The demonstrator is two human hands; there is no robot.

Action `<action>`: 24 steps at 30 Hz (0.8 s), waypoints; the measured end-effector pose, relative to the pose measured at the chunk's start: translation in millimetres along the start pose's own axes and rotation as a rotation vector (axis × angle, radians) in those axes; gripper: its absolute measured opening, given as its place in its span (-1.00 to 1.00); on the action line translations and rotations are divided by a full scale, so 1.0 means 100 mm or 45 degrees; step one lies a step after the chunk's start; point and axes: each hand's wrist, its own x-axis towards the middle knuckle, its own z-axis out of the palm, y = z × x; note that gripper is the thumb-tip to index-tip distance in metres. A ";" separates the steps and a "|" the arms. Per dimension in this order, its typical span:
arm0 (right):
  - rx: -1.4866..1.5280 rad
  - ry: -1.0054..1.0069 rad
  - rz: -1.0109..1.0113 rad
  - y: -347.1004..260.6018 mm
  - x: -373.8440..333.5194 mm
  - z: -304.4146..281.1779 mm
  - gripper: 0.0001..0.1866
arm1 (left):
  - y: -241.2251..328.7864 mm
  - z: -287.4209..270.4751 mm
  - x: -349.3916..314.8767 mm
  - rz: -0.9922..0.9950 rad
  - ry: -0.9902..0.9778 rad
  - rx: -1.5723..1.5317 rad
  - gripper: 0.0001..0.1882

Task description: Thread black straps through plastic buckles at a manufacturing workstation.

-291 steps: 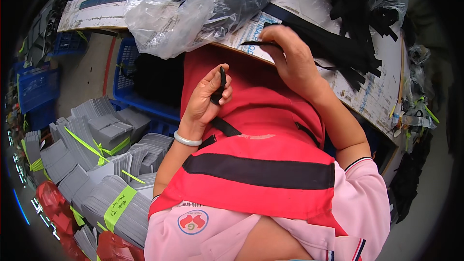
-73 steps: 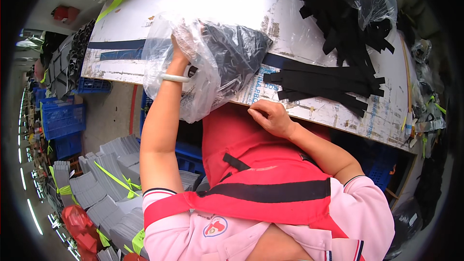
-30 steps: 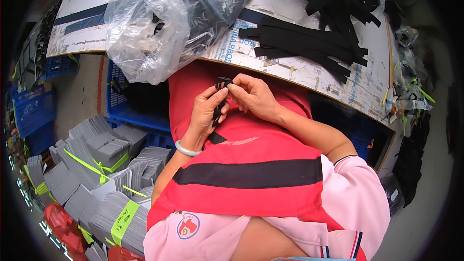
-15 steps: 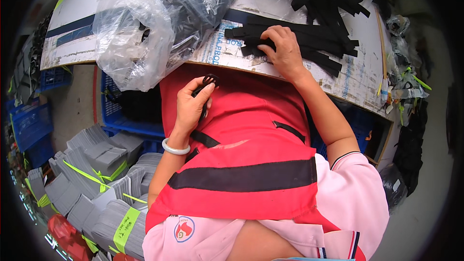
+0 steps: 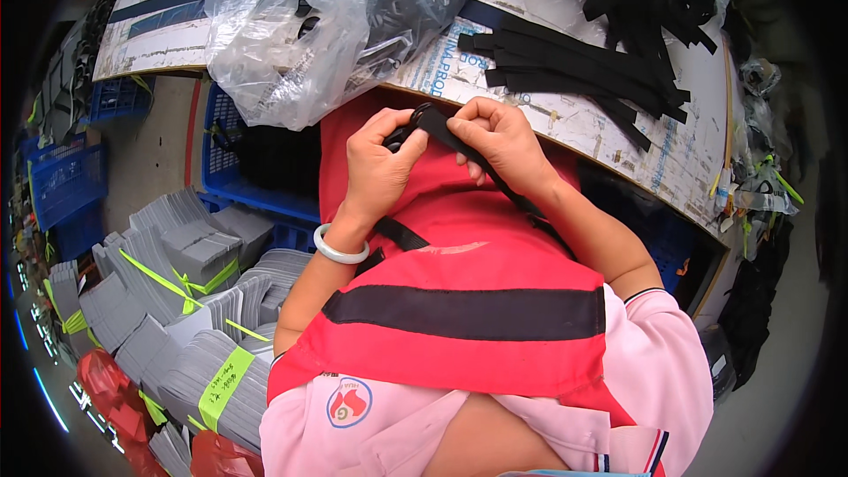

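L. hand (image 5: pixel 378 161) clamped on blk. buckle (image 5: pixel 397 139); R. hand (image 5: pixel 507 145) pinching blk. webbing strap (image 5: pixel 448 135), end at buckle. Hands near, over red apron (image 5: pixel 459 225), just off worktable (image 5: pixel 676 168) edge. On tbl.: clear plastic bag (image 5: pixel 278 62), blk. strap pile (image 5: pixel 565 71). To L.: blue crate (image 5: pixel 219 157), grey sheet bundles (image 5: pixel 146 336).
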 end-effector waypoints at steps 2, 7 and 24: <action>-0.002 -0.012 0.014 0.02 0.00 0.03 -0.83 | -0.04 0.01 -0.01 0.255 0.048 0.167 -0.81; 0.125 -0.077 -0.032 0.01 0.08 0.12 -0.82 | -0.02 0.05 0.00 0.464 0.080 0.346 -0.80; 0.372 -0.236 0.002 0.02 0.21 0.04 -0.73 | -0.18 -0.08 0.03 0.672 0.063 0.260 -0.84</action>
